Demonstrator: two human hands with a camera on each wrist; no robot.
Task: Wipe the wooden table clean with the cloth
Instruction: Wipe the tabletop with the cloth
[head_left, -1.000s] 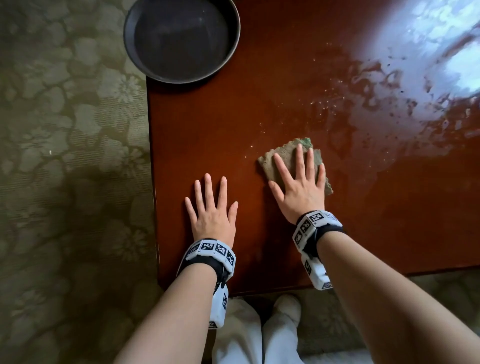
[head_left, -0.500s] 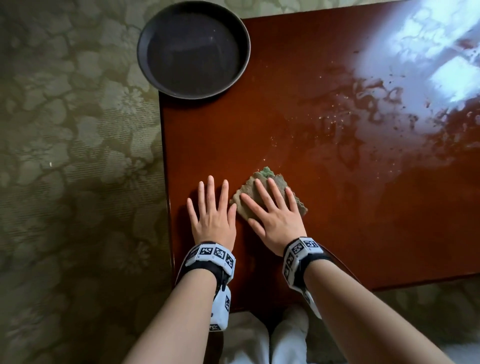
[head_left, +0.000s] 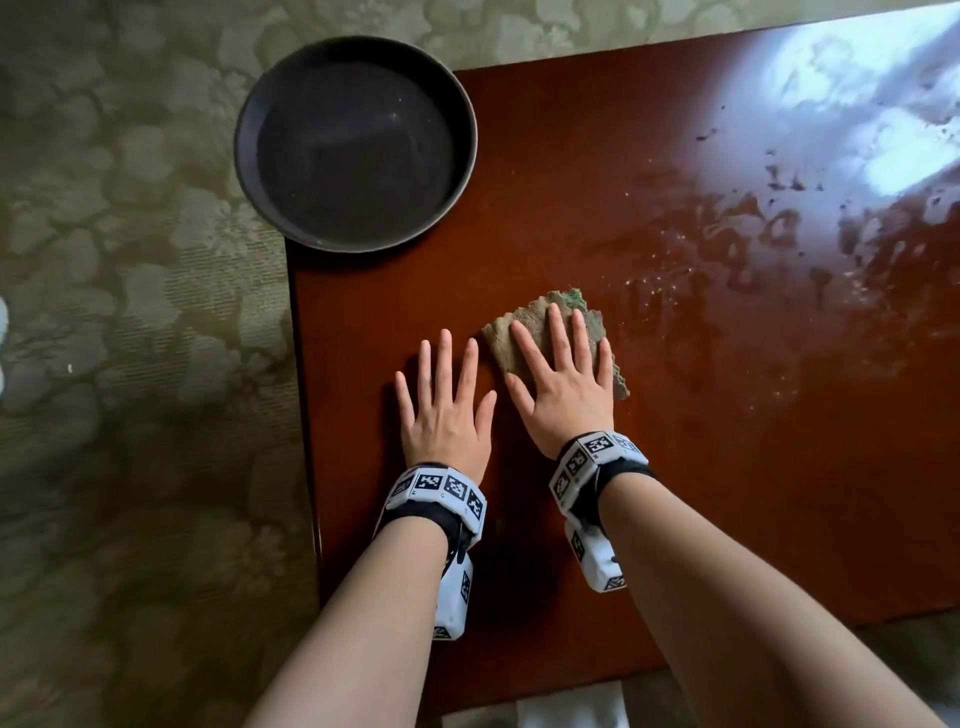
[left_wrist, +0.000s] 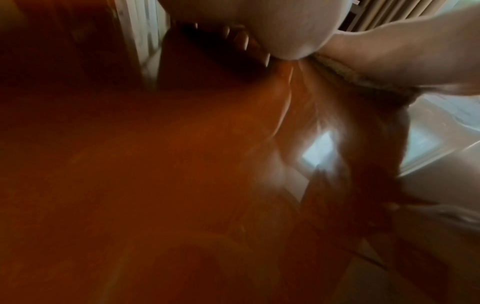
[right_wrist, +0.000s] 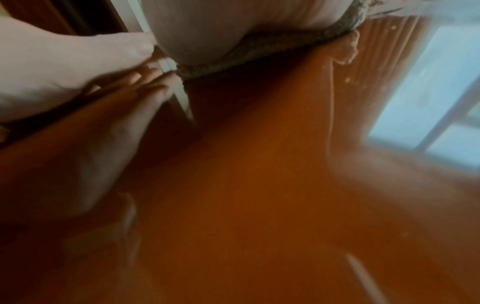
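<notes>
A crumpled grey-green cloth (head_left: 535, 318) lies on the glossy red-brown wooden table (head_left: 727, 467) near its left side. My right hand (head_left: 563, 384) presses flat on the cloth with straight, spread fingers. Just left of it, my left hand (head_left: 447, 405) rests flat on bare wood, almost touching the right thumb. Pale crumbs and wet smears (head_left: 727, 260) cover the table to the right of the cloth. In the right wrist view the cloth's edge (right_wrist: 272, 53) shows under my palm, with the left hand (right_wrist: 64, 82) beside it. The left wrist view is blurred: table (left_wrist: 155, 185) and cloth edge (left_wrist: 350, 76).
A dark round tray (head_left: 353, 140) sits at the table's far left corner, overhanging the edge. A green patterned floor (head_left: 130, 364) lies left of the table. The table's near edge (head_left: 519, 696) runs just under my forearms. Window glare (head_left: 857, 104) brightens the far right.
My right hand has slid the cloth left and toward me, ending close beside the left hand. The left hand has stayed flat in place. The head view has shifted, showing more of the tray.
</notes>
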